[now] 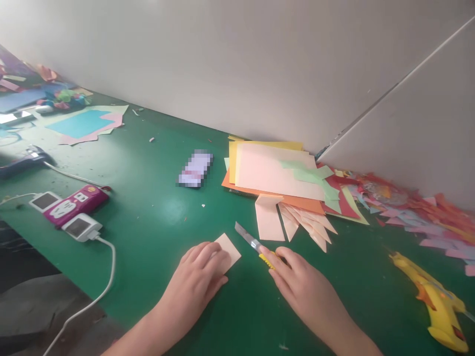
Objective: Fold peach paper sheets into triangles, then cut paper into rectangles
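Observation:
My left hand (202, 269) has its fingers bent over a small piece of peach paper (230, 249) on the green table, covering part of it. My right hand (300, 277) is closed around a yellow utility knife (267, 259). Its blade is out, points away to the upper left and sits just right of the paper, apart from it. Beyond the knife lie a larger peach paper piece (270, 220) and several pointed folded peach strips (309, 227), fanned out beside the paper stack.
A stack of coloured paper (267, 163) rests near the wall, with paper scraps (426, 217) to its right. A yellow glue gun (432, 296) lies at right. At left are a phone (195, 168), a purple power strip (76, 203) with white cords and a dark glue gun (27, 160).

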### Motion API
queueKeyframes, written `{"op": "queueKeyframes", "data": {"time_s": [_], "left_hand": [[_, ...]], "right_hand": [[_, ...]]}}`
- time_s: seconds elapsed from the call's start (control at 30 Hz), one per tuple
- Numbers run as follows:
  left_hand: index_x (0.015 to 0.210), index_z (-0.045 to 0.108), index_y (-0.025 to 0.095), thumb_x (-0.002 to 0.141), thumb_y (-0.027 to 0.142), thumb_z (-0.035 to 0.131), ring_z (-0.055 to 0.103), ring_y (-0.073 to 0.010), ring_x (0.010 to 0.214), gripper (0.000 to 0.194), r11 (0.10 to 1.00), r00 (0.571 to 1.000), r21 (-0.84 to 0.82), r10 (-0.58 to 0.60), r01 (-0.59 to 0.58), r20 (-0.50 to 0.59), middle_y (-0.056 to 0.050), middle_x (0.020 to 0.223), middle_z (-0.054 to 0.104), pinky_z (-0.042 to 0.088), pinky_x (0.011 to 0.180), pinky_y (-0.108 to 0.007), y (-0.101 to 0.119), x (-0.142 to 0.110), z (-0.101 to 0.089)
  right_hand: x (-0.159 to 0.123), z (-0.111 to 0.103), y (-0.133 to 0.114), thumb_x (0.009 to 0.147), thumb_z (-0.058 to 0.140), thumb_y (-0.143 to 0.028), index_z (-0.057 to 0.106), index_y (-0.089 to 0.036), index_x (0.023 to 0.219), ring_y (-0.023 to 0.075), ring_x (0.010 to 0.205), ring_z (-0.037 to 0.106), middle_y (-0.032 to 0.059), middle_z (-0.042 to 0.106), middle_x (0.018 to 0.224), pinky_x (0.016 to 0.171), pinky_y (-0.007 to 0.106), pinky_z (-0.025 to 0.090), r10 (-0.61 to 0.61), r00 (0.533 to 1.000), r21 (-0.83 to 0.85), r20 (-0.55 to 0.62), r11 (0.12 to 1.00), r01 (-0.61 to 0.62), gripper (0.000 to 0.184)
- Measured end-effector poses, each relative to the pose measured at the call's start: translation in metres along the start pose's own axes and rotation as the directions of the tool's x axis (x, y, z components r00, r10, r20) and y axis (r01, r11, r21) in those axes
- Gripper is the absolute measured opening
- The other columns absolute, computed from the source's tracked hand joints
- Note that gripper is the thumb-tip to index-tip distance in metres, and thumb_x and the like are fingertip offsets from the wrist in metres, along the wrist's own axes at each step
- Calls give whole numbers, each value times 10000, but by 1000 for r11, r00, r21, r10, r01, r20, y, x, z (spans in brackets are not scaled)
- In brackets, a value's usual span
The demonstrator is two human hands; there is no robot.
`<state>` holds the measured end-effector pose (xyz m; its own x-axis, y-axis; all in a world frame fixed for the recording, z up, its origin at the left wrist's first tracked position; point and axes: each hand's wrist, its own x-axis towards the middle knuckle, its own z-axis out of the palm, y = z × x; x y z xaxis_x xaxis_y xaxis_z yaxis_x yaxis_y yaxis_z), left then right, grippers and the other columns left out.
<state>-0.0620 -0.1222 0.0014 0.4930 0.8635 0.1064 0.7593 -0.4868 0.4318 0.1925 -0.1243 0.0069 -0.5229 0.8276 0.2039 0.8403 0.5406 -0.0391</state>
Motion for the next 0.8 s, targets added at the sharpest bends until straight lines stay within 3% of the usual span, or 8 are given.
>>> {"op": "queueKeyframes", "data": {"time_s": [0.17, 0.3, 0.5, 0.67, 0.8], "left_hand": [[1298, 398, 237, 929, 248, 423, 448, -241, 1204, 370, 997, 995, -1, -82, 82, -48, -85, 1335, 437, 457, 963, -405, -13, 1, -4], [1364, 330, 230, 938, 189, 340, 447, -234, 1229, 428, 995, 995, 54, -79, 83, -66, -79, 1394, 412, 441, 978, -407, -39, 10, -14], [1273, 486, 217, 848, 31, 271, 400, -237, 1287, 511, 976, 997, 217, -15, 30, -71, -49, 1375, 466, 390, 1021, -447, -74, 20, -28], [1219, 534, 178, 788, -4, 252, 546, -220, 1132, 546, 981, 995, 183, -44, 60, -91, -72, 1259, 564, 479, 945, -407, -61, 19, -26], [1181, 559, 205, 841, 35, 275, 564, -199, 1098, 474, 993, 998, 116, 18, -10, -63, -55, 1212, 591, 502, 923, -356, -43, 13, -22]], "right_hand": [[-1, -4, -3, 959, 314, -254, 477, -170, 1311, 140, 674, 590, 78, 616, 899, 501, 214, 453, 6, 1000, -35, -25, 999, -7, 397], [-3, -3, -2, 958, 320, -252, 471, -170, 1310, 140, 677, 587, 72, 611, 908, 495, 219, 451, 14, 1000, -27, -13, 1000, -15, 391], [-6, -3, -1, 960, 315, -254, 466, -179, 1313, 134, 675, 588, 71, 610, 906, 490, 212, 445, 18, 1000, 2, -9, 1000, -18, 391], [-5, -2, -1, 959, 312, -258, 481, -189, 1301, 139, 687, 593, 75, 610, 918, 509, 219, 462, 19, 1000, 17, 5, 1000, -19, 388], [-4, -2, 0, 957, 316, -257, 488, -197, 1296, 136, 683, 591, 71, 609, 920, 495, 213, 457, 19, 1000, 34, 18, 999, -20, 385]]}}
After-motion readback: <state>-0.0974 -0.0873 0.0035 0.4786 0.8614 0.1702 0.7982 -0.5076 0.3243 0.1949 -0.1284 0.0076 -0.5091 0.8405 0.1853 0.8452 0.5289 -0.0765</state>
